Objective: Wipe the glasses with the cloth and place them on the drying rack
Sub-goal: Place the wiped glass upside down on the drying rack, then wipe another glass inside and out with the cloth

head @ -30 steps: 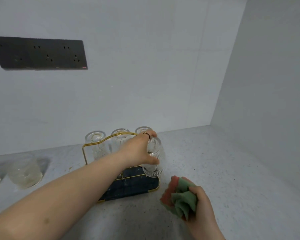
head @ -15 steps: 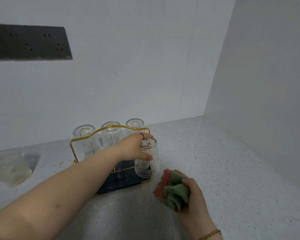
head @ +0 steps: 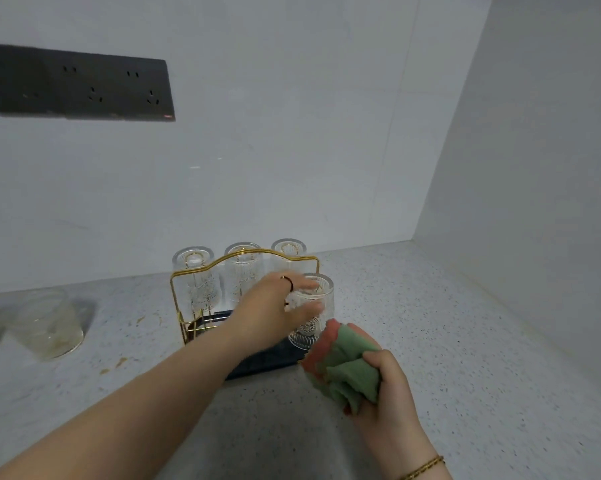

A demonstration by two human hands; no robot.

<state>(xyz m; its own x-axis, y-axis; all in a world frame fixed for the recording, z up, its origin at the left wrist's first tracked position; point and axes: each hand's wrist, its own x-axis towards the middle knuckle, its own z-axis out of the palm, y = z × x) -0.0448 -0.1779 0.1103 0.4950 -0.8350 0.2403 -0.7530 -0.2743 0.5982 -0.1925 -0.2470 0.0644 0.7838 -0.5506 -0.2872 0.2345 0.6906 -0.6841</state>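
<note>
A gold wire drying rack (head: 202,271) with a dark tray (head: 261,362) stands on the counter near the back wall. Three clear ribbed glasses (head: 195,271) sit upside down along its back row. My left hand (head: 271,313) reaches over the rack and grips a fourth ribbed glass (head: 316,317), upside down at the rack's front right corner. My right hand (head: 385,386) holds a bunched green and orange cloth (head: 344,368) just in front of that glass. Whether the glass rests on the tray is hidden by my hand and the cloth.
Two more clear glasses (head: 49,327) stand on the speckled counter at the far left. A dark socket panel (head: 80,84) is on the back wall. A side wall (head: 534,202) closes the counter on the right.
The glass in my left hand has come lower at the rack's front right corner. My right hand with the cloth has moved up close to it.
</note>
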